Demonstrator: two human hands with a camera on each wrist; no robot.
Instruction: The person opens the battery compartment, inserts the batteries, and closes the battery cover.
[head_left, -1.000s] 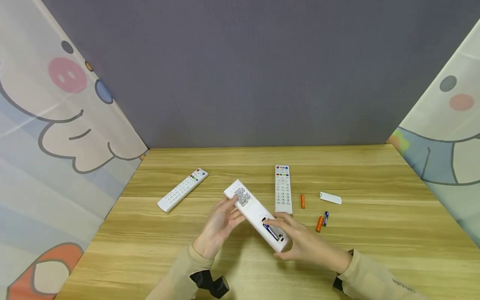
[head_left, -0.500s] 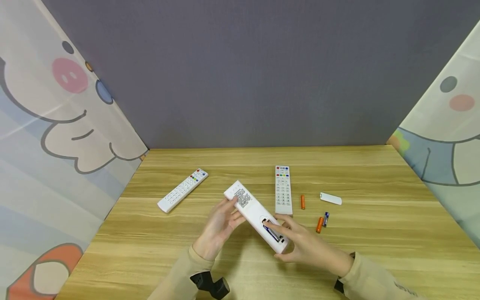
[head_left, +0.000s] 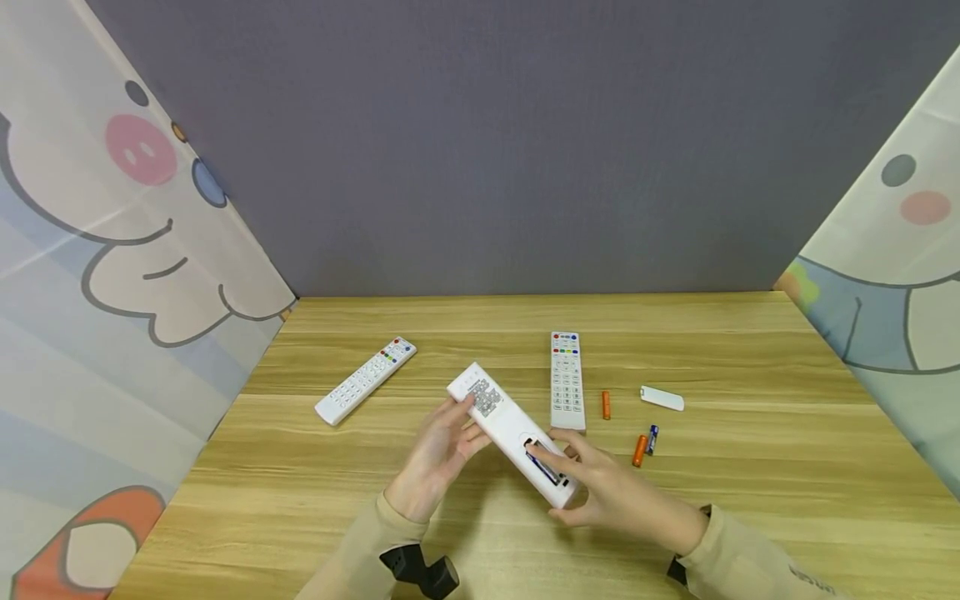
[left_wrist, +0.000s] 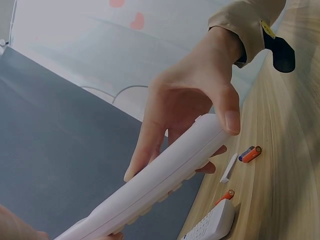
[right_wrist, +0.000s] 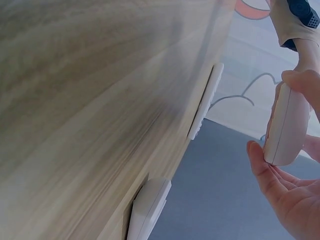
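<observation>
A white remote control is held face down above the table, slanting from upper left to lower right, its battery compartment uncovered. In the compartment lies a blue and silver battery. My left hand holds the remote's upper part, thumb on the back near the printed label. My right hand grips the lower end, with the index fingertip at the upper end of the compartment and the thumb against the end edge. In the left wrist view the remote shows side-on, its buttons facing down; the compartment is hidden there.
Another white remote lies at the left, and one more beyond my right hand. To the right are a white battery cover, an orange battery, and a second orange battery beside a blue one.
My right index finger has moved slightly downward over the compartment since a second ago. The remote and my left hand have barely moved.
</observation>
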